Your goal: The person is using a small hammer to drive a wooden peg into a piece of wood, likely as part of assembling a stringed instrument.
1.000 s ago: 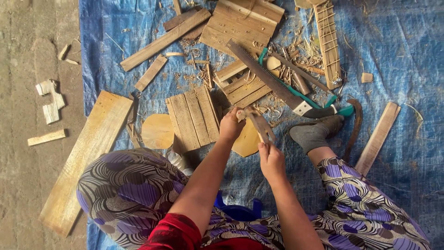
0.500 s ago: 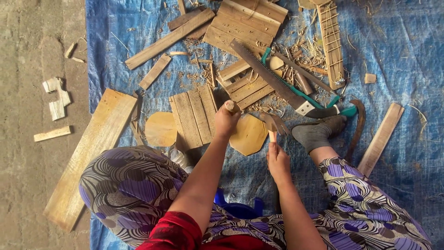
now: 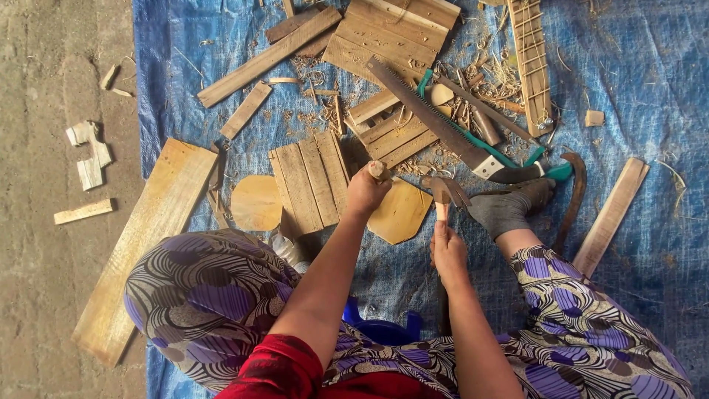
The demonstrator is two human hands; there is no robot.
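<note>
My left hand point(image 3: 365, 193) is closed around a short wooden peg point(image 3: 379, 171) whose end sticks up out of the fist. It hovers over a rounded flat wooden piece point(image 3: 399, 213) on the blue tarp point(image 3: 635, 81). To its right, my right hand point(image 3: 447, 250) grips the pale wooden handle of a small hammer-like tool point(image 3: 443, 191). The tool's dark metal head points up and away from me. The two hands are a short way apart and the tool is not touching the peg.
A handsaw point(image 3: 450, 137) with a green grip lies among slatted wooden panels point(image 3: 310, 181) and shavings. A long plank point(image 3: 140, 244) lies at the left and another rounded piece point(image 3: 255, 203) beside it. My grey-socked foot point(image 3: 509, 208), a curved dark tool point(image 3: 572, 199) and a board point(image 3: 609, 218) are at the right.
The tool's head was against the peg by my left hand. My right hand has drawn it off to the right and stood it upright. My left hand stayed roughly in place.
</note>
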